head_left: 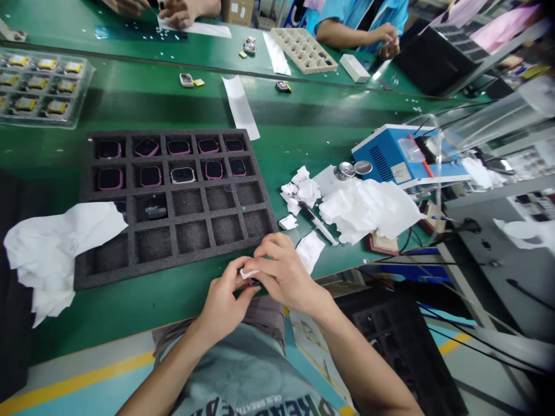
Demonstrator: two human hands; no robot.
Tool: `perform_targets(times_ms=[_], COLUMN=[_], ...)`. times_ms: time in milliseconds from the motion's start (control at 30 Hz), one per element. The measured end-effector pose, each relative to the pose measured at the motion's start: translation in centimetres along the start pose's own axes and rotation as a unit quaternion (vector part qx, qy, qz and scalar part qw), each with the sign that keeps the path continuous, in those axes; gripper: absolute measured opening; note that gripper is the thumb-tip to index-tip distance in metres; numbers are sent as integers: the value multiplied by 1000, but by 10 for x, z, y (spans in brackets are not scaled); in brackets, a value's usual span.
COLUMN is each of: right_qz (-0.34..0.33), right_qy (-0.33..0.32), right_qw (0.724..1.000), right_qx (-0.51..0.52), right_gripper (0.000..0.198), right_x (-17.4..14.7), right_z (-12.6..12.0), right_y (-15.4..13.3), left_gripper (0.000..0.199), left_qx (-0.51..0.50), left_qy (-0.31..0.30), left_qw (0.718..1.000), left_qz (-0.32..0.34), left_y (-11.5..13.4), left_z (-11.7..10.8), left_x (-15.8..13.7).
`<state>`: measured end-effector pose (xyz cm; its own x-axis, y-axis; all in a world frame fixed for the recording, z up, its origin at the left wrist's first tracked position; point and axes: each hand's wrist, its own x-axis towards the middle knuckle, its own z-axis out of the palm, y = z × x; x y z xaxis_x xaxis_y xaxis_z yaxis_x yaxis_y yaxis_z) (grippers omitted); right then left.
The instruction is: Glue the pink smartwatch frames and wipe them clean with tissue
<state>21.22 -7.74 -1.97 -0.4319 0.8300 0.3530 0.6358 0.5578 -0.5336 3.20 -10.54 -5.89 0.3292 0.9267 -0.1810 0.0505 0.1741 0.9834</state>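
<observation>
Close to the table's front edge, my two hands meet over a small item that is mostly hidden by the fingers. A purple edge (pixel 252 282) of it shows, like the purple-framed watch cases in the tray. My left hand (pixel 225 300) pinches it from the left. From the right, my right hand (pixel 284 271) presses a folded piece of white wipe (pixel 248 273) against it. Just beyond the hands lies a black foam tray (pixel 184 259). Its two back rows hold watch cases with dark screens, such as a purple one (pixel 110 178) and a pale one (pixel 182 175).
Crumpled white cloth (pixel 52 245) covers the tray's left corner. On the right are used wipes (pixel 301 188), a syringe (pixel 318 222), a cloth heap (pixel 368 208), a round metal tin (pixel 344 170) and a blue machine (pixel 385 153). Co-workers' hands (pixel 177 13) work across the table.
</observation>
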Motion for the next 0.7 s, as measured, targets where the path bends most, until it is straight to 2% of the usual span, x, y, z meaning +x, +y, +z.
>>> perform_targets(times_ms=[200,333,400,500,600,700], right_qz=[48,73,59,21,48,83], right_qy=[16,47,66,49,36,36], right_qw=[996,996,996,998,997,992], right_qx=[-77,-34,-15,-19,-57,-84], right_gripper=[14,13,14,16,14,12], right_x=[-7,-6,0,7,4,-6], right_z=[-17,-20,-13,-1,-2,-14], right_y=[17,9,-3,-12,-2,13], left_gripper=[43,47,46,44,46,47], left_qx=[-62,-121,-119,-101,-103,-102], left_qy=[-1,8,10,27,36,40], left_qw=[998,992,992,994,994,994], left_qz=[-19,-41,-43,-33,-31,-24], left_y=[-1,-1,-1,-1,-1,1], left_z=[0,0,0,1,1,2], left_x=[-1,1,2,2,1,1])
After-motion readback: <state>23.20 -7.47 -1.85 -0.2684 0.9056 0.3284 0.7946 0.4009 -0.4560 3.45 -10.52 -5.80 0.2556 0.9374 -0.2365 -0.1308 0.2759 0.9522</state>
